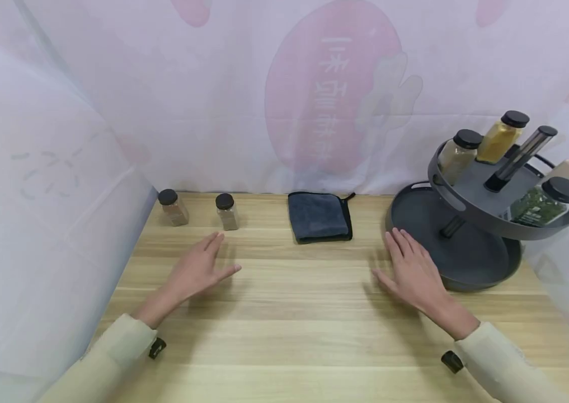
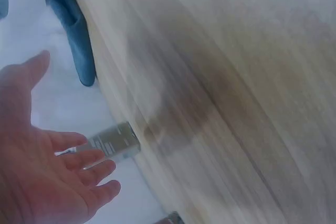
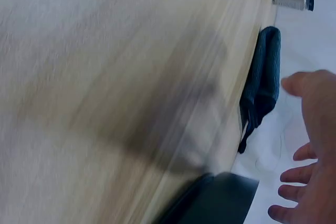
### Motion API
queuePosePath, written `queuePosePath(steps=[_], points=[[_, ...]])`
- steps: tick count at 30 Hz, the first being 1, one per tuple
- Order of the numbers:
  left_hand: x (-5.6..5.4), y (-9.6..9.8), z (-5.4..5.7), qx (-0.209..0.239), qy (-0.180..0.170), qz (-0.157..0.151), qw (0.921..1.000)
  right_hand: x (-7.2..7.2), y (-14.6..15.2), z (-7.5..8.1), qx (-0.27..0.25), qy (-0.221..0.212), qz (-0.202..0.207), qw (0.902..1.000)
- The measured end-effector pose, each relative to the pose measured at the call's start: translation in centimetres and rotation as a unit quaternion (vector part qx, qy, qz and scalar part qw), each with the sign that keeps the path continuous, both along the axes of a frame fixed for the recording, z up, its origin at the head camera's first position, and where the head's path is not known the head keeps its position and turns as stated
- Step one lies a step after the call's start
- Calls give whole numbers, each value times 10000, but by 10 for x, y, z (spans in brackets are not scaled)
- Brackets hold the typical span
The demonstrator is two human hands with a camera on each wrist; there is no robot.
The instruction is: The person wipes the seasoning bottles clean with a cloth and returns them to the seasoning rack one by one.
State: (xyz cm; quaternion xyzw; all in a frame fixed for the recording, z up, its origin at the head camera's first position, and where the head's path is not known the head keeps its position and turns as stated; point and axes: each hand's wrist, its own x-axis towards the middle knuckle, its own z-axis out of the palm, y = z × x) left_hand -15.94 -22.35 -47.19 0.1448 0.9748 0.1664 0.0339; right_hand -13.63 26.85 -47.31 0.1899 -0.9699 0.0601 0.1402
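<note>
My left hand [image 1: 196, 273] hovers over the left of the table with fingers extended and thumb spread, holding nothing. Just beyond its fingertips stands a spice jar [image 1: 227, 212] with a black lid; a second spice jar [image 1: 174, 208] with reddish-brown contents is farther left. On the right, my right hand [image 1: 413, 274], also empty with fingers extended, is beside the left rim of a dark two-tier turntable rack [image 1: 475, 263]. A folded dark grey cloth [image 1: 318, 217] lies between the hands, farther back. The left wrist view shows the nearer jar [image 2: 116, 141] behind the fingers.
The rack's upper tier carries several black-lidded jars, among them a yellow one [image 1: 499, 143] and one with green flakes [image 1: 538, 207]. Its lower tray [image 1: 480, 260] holds nothing visible. A printed white curtain [image 1: 214, 140] hangs along the back and sides of the wooden table [image 1: 294, 324].
</note>
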Motion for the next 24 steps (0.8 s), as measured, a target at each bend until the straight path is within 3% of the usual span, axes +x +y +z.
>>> queuePosePath(steps=[5, 14, 20, 24], points=[[-15, -10, 2, 715, -455, 500, 9951, -2, 11, 3, -234, 67, -295, 9993], [-44, -26, 4, 1881, -919, 937, 9733, -1, 26, 1, -723, -469, -870, 9925], [-66, -30, 1, 2589, -1263, 989, 9525, -2, 33, 0, -798, -741, -1091, 9881], [-81, -31, 0, 2858, -1444, 950, 9426, -4, 35, -2, -835, -823, -1136, 9866]])
